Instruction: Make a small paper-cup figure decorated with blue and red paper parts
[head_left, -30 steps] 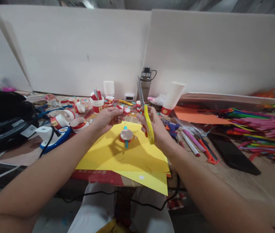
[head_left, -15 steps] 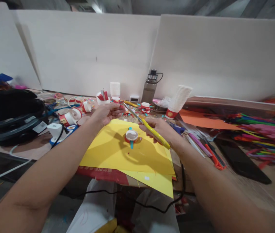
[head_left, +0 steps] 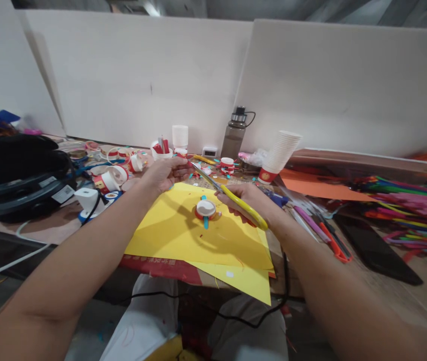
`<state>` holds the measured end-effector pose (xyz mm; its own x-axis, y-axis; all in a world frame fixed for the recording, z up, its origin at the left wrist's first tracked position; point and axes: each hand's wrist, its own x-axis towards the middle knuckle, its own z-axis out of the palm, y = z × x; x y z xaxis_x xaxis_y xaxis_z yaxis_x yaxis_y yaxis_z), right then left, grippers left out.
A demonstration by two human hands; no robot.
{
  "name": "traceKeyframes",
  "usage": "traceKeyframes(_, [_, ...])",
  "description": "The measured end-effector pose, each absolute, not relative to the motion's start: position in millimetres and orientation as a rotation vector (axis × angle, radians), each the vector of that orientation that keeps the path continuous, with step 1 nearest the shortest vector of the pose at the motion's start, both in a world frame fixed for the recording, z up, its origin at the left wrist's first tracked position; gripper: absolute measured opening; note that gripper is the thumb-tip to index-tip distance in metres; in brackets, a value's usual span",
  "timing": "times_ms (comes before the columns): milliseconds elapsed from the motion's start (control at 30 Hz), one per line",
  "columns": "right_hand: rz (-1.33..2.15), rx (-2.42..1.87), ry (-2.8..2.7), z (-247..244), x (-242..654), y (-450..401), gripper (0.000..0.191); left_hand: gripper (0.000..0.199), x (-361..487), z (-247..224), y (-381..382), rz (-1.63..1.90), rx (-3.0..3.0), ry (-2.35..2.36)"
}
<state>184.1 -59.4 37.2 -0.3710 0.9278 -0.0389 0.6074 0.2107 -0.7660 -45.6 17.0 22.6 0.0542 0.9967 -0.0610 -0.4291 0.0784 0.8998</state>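
Note:
My right hand [head_left: 244, 200] is closed round yellow-handled scissors [head_left: 239, 199], their blades pointing away and to the left. At the blade tips, the fingers of my left hand [head_left: 168, 174] pinch a small red piece [head_left: 189, 162], too small to make out well. Below and between both hands, a cut-down paper cup [head_left: 205, 207] with a white inside and a red band sits on yellow paper [head_left: 160, 235]. Blue strips stick out from its front and back. Tiny scraps lie around it.
A dark water bottle [head_left: 234, 135] and stacked paper cups [head_left: 279, 156] stand at the back. Cup pieces [head_left: 108, 180] and a black headset-like device [head_left: 21, 180] are at left. Pens, a black phone [head_left: 377, 249] and colourful pipe cleaners [head_left: 420, 205] lie at right. A black cable [head_left: 251, 326] hangs in front.
The scissors and both hands stay almost where they were; the scissor blades look slightly closer to the left fingertips. The view has shifted slightly.

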Motion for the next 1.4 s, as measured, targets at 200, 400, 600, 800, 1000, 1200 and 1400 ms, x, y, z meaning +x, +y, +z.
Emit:
traceKeyframes(200, [0.998,-1.408,-2.02,33.7,184.0,-58.7,0.045,0.007,-45.3,21.0,17.9,1.335,0.838,0.88])
traceKeyframes(400, [0.986,-1.39,-2.044,34.4,183.5,-60.2,0.042,0.01,-45.6,20.8,18.8,1.331,0.848,0.88])
traceKeyframes(600, [0.99,-1.36,-2.083,36.7,183.1,-61.1,0.044,0.01,-45.1,21.6,18.0,1.338,0.84,0.882])
traceKeyframes(800, [0.989,-1.358,-2.095,36.4,183.7,-60.0,0.044,0.012,-44.4,22.7,16.5,1.344,0.833,0.897])
traceKeyframes(1000, [0.988,-1.348,-2.096,34.5,183.5,-59.9,0.044,0.01,-44.1,23.6,15.7,1.34,0.834,0.908])
traceKeyframes(1200, [0.976,-1.365,-2.094,36.2,182.8,-61.8,0.044,0.014,-44.4,22.2,16.9,1.352,0.835,0.931])
traceKeyframes(1400, [0.952,-1.37,-2.094,35.8,182.6,-62.5,0.046,0.012,-44.0,22.4,16.4,1.362,0.839,0.928])
